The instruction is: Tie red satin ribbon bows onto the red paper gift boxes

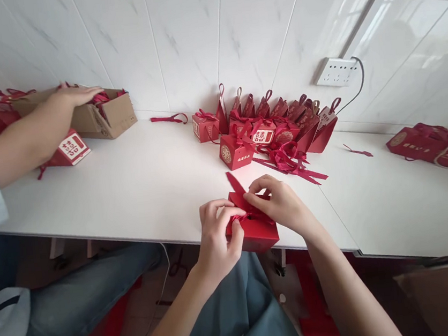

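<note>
A small red gift box (258,235) sits at the front edge of the white table, with a red ribbon (234,182) on its top. My left hand (219,229) is at the box's left side, thumb and fingers pinched on the ribbon. Over the top right, my right hand (279,205) also has its fingers closed on the ribbon; one ribbon end sticks up between the hands. Part of the ribbon is hidden beneath my fingers. Just behind stands another red box (235,151) with a gold round emblem, beside a loose pile of red ribbons (294,160).
Several red boxes and peaked pouches (307,118) stand by the tiled wall. At left, a co-worker's hand (78,94) is over a cardboard box (116,115). A power strip (336,71) hangs on the wall. More red boxes (427,145) lie at the right.
</note>
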The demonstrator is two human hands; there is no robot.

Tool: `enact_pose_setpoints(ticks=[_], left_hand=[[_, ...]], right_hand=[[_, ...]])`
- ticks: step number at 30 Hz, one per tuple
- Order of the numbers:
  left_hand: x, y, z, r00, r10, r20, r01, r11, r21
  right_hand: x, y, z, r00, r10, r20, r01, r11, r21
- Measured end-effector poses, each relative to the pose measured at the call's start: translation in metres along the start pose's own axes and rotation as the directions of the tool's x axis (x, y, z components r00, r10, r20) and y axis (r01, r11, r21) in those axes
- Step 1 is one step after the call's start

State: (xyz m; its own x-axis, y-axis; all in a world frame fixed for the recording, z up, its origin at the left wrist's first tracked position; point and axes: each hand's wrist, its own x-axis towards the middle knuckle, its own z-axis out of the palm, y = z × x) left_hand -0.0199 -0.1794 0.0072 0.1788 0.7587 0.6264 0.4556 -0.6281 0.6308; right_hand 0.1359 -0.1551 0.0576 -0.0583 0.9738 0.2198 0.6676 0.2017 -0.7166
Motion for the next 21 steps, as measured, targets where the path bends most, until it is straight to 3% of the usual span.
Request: enact_pose_setpoints(ticks=[4, 7, 11, 13, 17, 21], left_hand=[[0.004, 0.001, -0.001, 0.992, 0.056, 0.115, -0.059, 0.998, 0.024], [0.006, 0.001, 0.0, 0.988, 0.057, 0.143, -0.061, 0.998, 0.025], [0.005, 0.001, 0.001, 0.987, 0.054, 0.152, -0.058, 0.998, 0.019], [0.005, 0.001, 0.001, 0.987, 0.054, 0.153, -0.057, 0.998, 0.018], [0.005, 0.001, 0.0, 0.984, 0.049, 0.173, -0.055, 0.998, 0.028], [0.007, 0.0, -0.001, 0.978, 0.064, 0.201, -0.076, 0.996, 0.054]], right_hand=[[-0.008, 0.017, -0.006, 0.995, 0.082, -0.055, -0.076, 0.992, 0.097], [-0.023, 0.032, -0.014, 0.978, 0.204, -0.048, -0.193, 0.965, 0.18], [-0.048, 0.049, -0.021, 0.938, 0.252, 0.239, -0.316, 0.904, 0.289], [-0.054, 0.055, -0.022, 0.92, 0.241, 0.308, -0.355, 0.847, 0.396], [-0.041, 0.059, -0.027, 0.949, 0.273, 0.157, -0.314, 0.779, 0.543], [0.0, 0.051, -0.024, 0.979, 0.202, 0.033, -0.18, 0.772, 0.61]])
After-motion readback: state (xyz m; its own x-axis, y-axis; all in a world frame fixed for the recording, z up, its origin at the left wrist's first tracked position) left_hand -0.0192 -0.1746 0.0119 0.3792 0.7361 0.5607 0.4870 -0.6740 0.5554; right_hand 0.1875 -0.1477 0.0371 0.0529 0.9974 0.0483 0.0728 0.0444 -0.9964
